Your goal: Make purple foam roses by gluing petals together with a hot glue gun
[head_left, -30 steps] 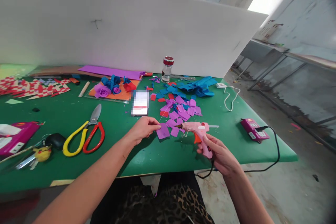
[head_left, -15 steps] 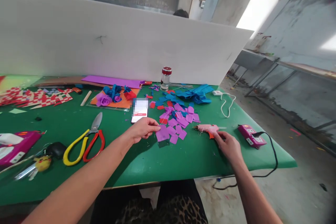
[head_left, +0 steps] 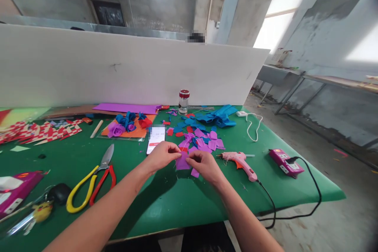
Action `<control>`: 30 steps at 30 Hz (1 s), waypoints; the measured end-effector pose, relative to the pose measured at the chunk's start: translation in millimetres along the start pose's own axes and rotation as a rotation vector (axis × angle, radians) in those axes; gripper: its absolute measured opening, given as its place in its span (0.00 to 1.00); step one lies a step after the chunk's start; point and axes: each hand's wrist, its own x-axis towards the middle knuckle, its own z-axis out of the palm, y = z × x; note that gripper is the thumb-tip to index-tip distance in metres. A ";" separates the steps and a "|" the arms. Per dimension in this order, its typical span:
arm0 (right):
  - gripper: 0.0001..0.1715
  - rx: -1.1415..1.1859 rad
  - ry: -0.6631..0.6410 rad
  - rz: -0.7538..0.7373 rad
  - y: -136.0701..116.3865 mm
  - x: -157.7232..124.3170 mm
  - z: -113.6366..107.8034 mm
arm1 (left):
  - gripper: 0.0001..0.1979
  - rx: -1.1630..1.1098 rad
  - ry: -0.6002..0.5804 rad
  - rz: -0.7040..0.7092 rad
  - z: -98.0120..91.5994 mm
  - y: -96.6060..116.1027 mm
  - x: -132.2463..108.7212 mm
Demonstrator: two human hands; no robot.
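Left hand [head_left: 165,156], centre of frame: thumb and fingertips drawn together in a narrow pinch at the upper edge of a flat, purple, roughly square piece of thin paper [head_left: 182,163]. Right hand [head_left: 205,166], just right of centre: thumb and forefinger pinched on the right edge of the same piece. The piece lies between the two hands, over a green-covered table [head_left: 171,212]. Loose purple paper petals [head_left: 203,143] lie scattered just beyond the hands. A pink plastic glue gun [head_left: 240,159] rests on its side, right of centre, apart from the right hand. A white-screened phone [head_left: 156,139] lies just beyond the left hand. Metal scissors with yellow and red handles [head_left: 106,158] lie open, left of centre.
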 end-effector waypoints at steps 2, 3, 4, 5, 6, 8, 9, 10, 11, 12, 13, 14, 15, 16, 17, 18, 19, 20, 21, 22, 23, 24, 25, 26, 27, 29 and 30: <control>0.09 0.077 0.043 0.004 1.3 5.8 -7.9 | 0.13 0.017 -0.004 -0.021 -0.3 -1.8 7.1; 0.09 0.123 0.086 0.006 0.9 11.0 -12.8 | 0.15 0.058 0.016 -0.025 0.1 -3.8 12.8; 0.09 0.173 0.143 0.004 -0.4 18.1 -17.6 | 0.15 0.119 0.058 -0.020 1.1 -6.7 19.7; 0.09 0.228 0.204 -0.003 -2.6 27.1 -21.9 | 0.13 0.211 0.119 0.009 2.8 -10.4 27.6; 0.09 0.284 0.257 -0.009 -5.3 37.5 -25.3 | 0.10 0.325 0.169 0.045 5.4 -14.4 35.8; 0.11 0.430 0.343 -0.030 -10.9 60.6 -28.3 | 0.06 0.389 0.185 0.042 12.8 -22.5 51.5; 0.12 0.520 0.386 -0.034 -12.9 71.9 -27.8 | 0.06 0.407 0.185 0.034 17.1 -25.9 58.1; 0.13 0.595 0.416 -0.034 -14.0 81.9 -26.2 | 0.06 0.423 0.193 0.021 21.4 -28.5 63.5; 0.14 0.661 0.456 -0.037 -13.8 90.4 -23.9 | 0.07 0.440 0.204 0.007 25.3 -30.4 67.9; 0.14 0.714 0.497 -0.041 -12.4 96.8 -21.4 | 0.07 0.457 0.216 -0.007 28.7 -31.6 71.3; 0.14 0.752 0.533 -0.044 -9.8 101.3 -19.0 | 0.07 0.473 0.226 -0.020 31.6 -32.4 73.9; 0.15 0.779 0.563 -0.047 -6.4 104.0 -16.9 | 0.06 0.486 0.232 -0.032 33.8 -32.8 75.9; 0.15 0.795 0.582 -0.049 -2.5 105.2 -15.4 | 0.06 0.497 0.235 -0.041 35.7 -33.2 77.5; 0.15 0.800 0.594 -0.051 1.5 105.3 -14.6 | 0.05 0.505 0.236 -0.048 37.2 -33.7 78.9; 0.16 0.797 0.602 -0.050 5.2 104.8 -14.2 | 0.05 0.511 0.237 -0.054 38.6 -34.3 80.2; 0.16 0.788 0.608 -0.047 8.5 104.0 -14.2 | 0.05 0.515 0.241 -0.062 40.0 -34.9 81.5; 0.17 0.777 0.615 -0.042 11.0 103.2 -14.5 | 0.05 0.515 0.246 -0.070 41.3 -35.4 82.5; 0.17 0.765 0.621 -0.034 12.7 102.6 -14.8 | 0.05 0.513 0.254 -0.078 42.4 -35.6 83.4; 0.17 0.753 0.625 -0.027 13.6 102.2 -15.2 | 0.05 0.507 0.262 -0.084 43.2 -35.3 84.1; 0.18 0.744 0.623 -0.022 13.9 101.9 -15.5 | 0.05 0.496 0.268 -0.088 43.5 -34.4 84.4; 0.18 0.737 0.618 -0.021 13.6 101.8 -15.9 | 0.05 0.482 0.274 -0.087 42.9 -32.8 84.4; 0.18 0.735 0.614 -0.022 13.0 101.7 -16.3 | 0.06 0.464 0.279 -0.083 41.4 -30.5 84.0; 0.18 0.739 0.615 -0.025 12.0 101.5 -16.8 | 0.07 0.443 0.284 -0.077 38.8 -27.7 83.1; 0.18 0.747 0.625 -0.029 10.9 101.0 -17.4 | 0.07 0.418 0.292 -0.071 35.1 -24.6 81.7; 0.18 0.755 0.645 -0.034 9.6 100.3 -18.2 | 0.07 0.393 0.301 -0.064 30.4 -21.3 79.5; 0.18 0.762 0.711 -0.049 7.0 98.1 -19.7 | 0.07 0.342 0.323 -0.051 19.2 -15.2 73.1; 0.18 0.764 0.748 -0.058 5.6 96.8 -20.2 | 0.07 0.284 0.327 -0.049 13.4 -12.7 68.9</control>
